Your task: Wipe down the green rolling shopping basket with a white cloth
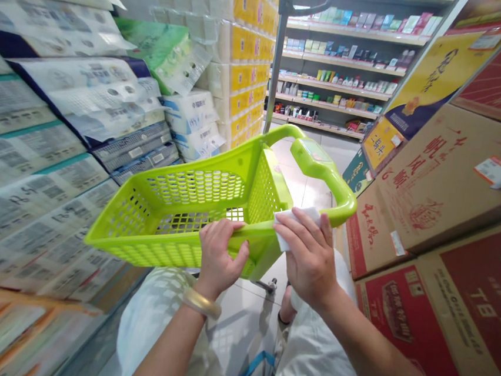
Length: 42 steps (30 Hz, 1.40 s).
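A lime-green shopping cart [181, 172] with a perforated basket stands right before me, its looped handle towards the right. My left hand [222, 250], with a gold bangle at the wrist, is closed over the basket's near rim. Under the fingers of my right hand [309, 250] lies a white cloth or tissue [288, 227], pressed onto the near end of the cart handle [342, 203]. Part of the cloth is covered by those fingers. Nothing lies inside the part of the basket that I can see.
Wrapped tissue packs [87, 89] are stacked high at the left. Cardboard cartons [436, 194] rise close on the right. Beyond the cart, shelves [342, 61] hold small boxes and bottles. A caster wheel [271, 286] and a blue strap [255, 369] show near the floor.
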### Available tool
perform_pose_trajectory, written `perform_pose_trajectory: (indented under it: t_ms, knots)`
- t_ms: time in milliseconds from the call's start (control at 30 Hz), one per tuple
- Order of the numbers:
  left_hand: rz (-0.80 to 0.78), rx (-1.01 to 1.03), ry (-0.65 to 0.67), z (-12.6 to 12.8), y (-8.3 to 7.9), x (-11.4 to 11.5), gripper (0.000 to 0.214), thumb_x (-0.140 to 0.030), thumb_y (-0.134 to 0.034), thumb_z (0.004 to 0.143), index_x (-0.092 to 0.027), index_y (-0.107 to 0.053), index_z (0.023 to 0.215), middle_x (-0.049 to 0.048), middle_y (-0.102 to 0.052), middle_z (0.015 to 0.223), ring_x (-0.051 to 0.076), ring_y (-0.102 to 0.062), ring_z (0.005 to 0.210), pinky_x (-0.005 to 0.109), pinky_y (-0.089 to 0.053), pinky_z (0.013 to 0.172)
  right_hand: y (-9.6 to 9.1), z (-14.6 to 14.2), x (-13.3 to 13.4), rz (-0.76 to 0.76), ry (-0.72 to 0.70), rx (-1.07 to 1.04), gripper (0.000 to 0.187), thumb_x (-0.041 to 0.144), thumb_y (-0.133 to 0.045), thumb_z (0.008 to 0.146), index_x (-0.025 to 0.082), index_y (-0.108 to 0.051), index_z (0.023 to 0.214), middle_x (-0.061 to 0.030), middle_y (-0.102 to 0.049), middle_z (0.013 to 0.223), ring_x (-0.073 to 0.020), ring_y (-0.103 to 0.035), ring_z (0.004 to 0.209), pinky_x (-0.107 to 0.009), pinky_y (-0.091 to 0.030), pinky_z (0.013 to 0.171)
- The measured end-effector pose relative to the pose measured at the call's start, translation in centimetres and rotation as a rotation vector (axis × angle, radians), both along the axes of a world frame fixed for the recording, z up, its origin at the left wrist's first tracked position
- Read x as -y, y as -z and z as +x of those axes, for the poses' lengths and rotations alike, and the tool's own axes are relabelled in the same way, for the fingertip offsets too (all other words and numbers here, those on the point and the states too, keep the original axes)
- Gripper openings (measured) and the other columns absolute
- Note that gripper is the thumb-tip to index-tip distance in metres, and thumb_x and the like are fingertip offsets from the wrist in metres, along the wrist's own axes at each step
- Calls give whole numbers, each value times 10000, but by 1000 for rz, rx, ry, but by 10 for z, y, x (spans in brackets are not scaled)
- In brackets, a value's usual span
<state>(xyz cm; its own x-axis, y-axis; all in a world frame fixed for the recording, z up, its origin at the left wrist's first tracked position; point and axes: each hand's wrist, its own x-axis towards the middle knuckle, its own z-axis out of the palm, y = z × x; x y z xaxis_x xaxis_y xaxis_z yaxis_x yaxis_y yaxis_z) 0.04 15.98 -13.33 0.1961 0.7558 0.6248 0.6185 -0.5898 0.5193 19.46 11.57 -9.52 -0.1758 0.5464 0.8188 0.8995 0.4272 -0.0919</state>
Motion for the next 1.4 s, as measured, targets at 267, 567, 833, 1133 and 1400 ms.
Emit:
perform_pose_trajectory:
  t_ms: [267, 567, 833, 1133, 1400]
  knots:
    - [3, 5, -2, 0, 0, 1, 183, -324, -513, 838, -228, -584, 977, 26, -636, 871, 236, -572, 862, 404, -373, 846, -15, 34, -3, 76, 199, -148, 308, 94, -456, 940, 237, -686, 1088, -25, -756, 1126, -219, -610, 1237, -469, -188, 1235]
    - [-13, 42, -9, -2, -2, 1, 160, -349, -493, 843, -236, -582, 913, 18, -633, 822, 223, -572, 818, 396, -369, 826, -15, 49, -3, 34, 76, -139, 284, 122, -467, 949, 249, -691, 1070, -17, -759, 1106, -202, -635, 1193, -463, -186, 1241]
    - [-22, 88, -32, -12, -4, -2, 217, -413, -460, 864, -242, -550, 765, 1, -608, 718, 210, -550, 750, 401, -365, 809, -19, 57, 3, 41, -167, -433, 196, 212, -518, 938, 229, -701, 1006, -58, -754, 1029, -255, -670, 1104, -513, -430, 1094]
    - [-14, 171, -102, -41, -9, -28, 289, -375, -436, 913, -231, -562, 695, 12, -606, 710, 207, -562, 762, 379, -409, 767, -23, 45, 14, -61, -426, -296, 253, 131, -506, 918, 228, -688, 1064, -59, -760, 1057, -237, -684, 1073, -483, -463, 1065]
    - [55, 96, 107, 8, -57, 25, 306, -270, -357, 955, -232, -660, 969, 64, -675, 1102, 233, -582, 1071, 448, -397, 1006, -27, 15, 20, -105, -499, -145, 335, 125, -478, 919, 226, -639, 1194, -73, -739, 1167, -227, -652, 1173, -474, -439, 1121]
